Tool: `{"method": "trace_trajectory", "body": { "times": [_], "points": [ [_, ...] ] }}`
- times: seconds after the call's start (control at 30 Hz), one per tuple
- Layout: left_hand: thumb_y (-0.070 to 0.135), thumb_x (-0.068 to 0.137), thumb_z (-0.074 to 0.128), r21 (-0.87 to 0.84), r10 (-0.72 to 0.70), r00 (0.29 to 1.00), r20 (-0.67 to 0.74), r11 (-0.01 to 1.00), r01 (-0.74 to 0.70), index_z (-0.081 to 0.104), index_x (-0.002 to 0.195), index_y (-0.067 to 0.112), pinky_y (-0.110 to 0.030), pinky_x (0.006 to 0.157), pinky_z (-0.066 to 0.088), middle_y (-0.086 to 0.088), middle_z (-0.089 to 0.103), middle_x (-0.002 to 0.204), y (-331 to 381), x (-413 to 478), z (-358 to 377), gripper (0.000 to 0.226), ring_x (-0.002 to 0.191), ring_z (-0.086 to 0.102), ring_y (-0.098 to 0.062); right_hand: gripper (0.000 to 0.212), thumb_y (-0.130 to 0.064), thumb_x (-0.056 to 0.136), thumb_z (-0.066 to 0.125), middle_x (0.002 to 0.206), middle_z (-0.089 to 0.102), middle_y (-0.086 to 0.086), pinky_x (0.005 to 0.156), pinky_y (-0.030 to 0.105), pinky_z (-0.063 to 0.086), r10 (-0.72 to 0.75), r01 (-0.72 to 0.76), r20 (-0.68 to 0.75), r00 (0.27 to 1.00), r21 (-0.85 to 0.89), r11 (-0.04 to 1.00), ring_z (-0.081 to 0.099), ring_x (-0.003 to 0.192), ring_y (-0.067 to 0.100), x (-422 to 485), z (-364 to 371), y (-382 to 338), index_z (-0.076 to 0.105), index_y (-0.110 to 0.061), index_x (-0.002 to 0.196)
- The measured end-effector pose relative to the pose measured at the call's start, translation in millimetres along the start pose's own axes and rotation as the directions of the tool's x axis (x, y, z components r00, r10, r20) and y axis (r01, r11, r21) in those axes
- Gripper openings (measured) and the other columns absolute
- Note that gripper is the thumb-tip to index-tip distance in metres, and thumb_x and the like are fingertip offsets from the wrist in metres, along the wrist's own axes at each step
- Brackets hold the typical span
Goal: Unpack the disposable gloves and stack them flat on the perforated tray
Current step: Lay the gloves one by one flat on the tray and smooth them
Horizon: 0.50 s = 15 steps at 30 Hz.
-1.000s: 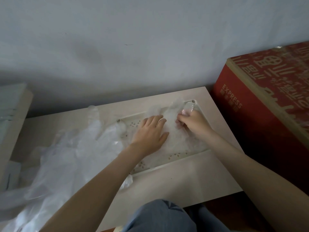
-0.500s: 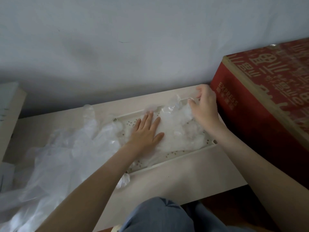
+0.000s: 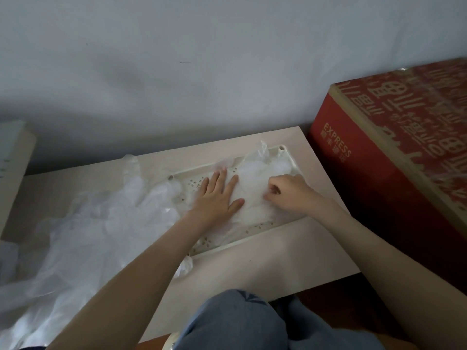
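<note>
A cream perforated tray [image 3: 255, 233] lies on the pale tabletop [image 3: 278, 263]. Clear disposable gloves [image 3: 255, 175] are spread flat in it, with glove fingers sticking up at the far right corner. My left hand [image 3: 218, 195] lies flat, fingers straight, pressing the gloves down in the tray's middle. My right hand [image 3: 288, 194] rests on the gloves just to the right, its fingers curled under; whether they pinch the plastic I cannot tell. A loose heap of more clear gloves and plastic wrap [image 3: 83, 231] covers the table's left half.
A large red cardboard box [image 3: 394, 157] marked EXPRESS stands right beside the table. A grey wall [image 3: 202, 72] backs the table. A pale box edge [image 3: 12, 162] shows at far left. My knee in blue cloth [image 3: 235, 322] sits below the table's front edge.
My right hand came back from the tray's far right corner to the middle of the gloves, fingers now curled. My left hand stayed pressed flat.
</note>
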<state>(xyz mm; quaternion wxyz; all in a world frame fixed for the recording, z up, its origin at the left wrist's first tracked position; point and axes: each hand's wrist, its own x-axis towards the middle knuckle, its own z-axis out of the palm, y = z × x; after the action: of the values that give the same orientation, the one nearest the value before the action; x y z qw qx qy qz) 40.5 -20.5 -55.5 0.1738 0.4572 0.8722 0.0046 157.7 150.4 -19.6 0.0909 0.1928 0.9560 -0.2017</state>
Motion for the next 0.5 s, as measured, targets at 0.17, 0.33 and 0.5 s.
{"method": "trace_trajectory", "body": {
  "times": [0.17, 0.33, 0.5],
  "points": [
    [0.055, 0.099, 0.018, 0.011, 0.013, 1.0, -0.002, 1.0, -0.013, -0.008, 0.153, 0.025, -0.039, 0.117, -0.011, -0.008, -0.02, 0.159, 0, -1, 1, 0.066, 0.146, -0.019, -0.022, 0.039, -0.035, 0.091, 0.057, 0.061, 0.051, -0.002, 0.062, 0.032, 0.035, 0.142, -0.105, -0.062, 0.988, 0.4, 0.91, 0.05, 0.062, 0.015, -8, -24, 12, 0.043, -0.014, 0.063],
    [0.056, 0.099, 0.016, 0.029, 0.013, 1.0, 0.002, 0.999, -0.013, -0.01, 0.152, 0.025, -0.039, 0.117, -0.012, -0.008, -0.022, 0.158, 0, 0, 2, 0.066, 0.145, -0.02, -0.022, 0.023, -0.018, 0.096, 0.052, 0.068, 0.062, 0.001, 0.067, 0.025, 0.044, 0.158, -0.008, -0.129, 0.979, 0.749, 0.663, 0.056, 0.065, 0.011, -12, -39, 16, 0.055, -0.009, 0.075],
    [0.056, 0.099, 0.016, 0.028, 0.017, 1.0, 0.003, 0.999, -0.017, -0.011, 0.152, 0.025, -0.039, 0.117, -0.012, -0.007, -0.022, 0.158, -1, -1, 2, 0.066, 0.145, -0.021, -0.021, 0.021, -0.001, 0.093, 0.041, 0.088, 0.069, 0.004, 0.061, 0.023, 0.045, 0.169, -0.092, -0.07, 0.983, 0.612, 0.785, 0.063, 0.073, 0.016, -5, -39, 29, 0.055, -0.017, 0.095]
  ]
}}
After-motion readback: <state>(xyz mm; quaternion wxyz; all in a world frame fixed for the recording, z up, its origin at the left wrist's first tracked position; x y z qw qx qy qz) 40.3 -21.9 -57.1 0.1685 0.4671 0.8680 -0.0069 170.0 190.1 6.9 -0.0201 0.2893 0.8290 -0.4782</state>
